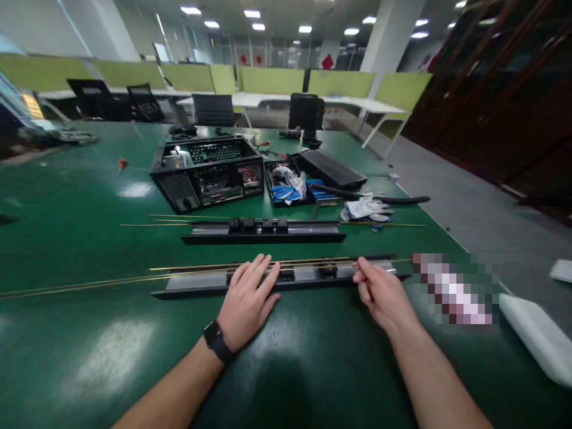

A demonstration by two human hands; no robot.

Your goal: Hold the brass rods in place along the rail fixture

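Green table (89, 196), near edge: our left hand (247, 304), released, presses the long black socket rail (196, 283); our right hand (379, 292) pinches a thin brass rod (313, 262), seemingly unseated.

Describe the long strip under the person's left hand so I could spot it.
On the green table, two long black strips lie in front of the open computer case. Take the near strip. Unlike the far strip, it has the left hand flat on it and the right hand pinching a brass rod above it.

Left hand (248, 301) flat, palm down, fingers toward 1 o'clock; right hand (378, 292) pinched closed, pointing toward 11 o'clock.
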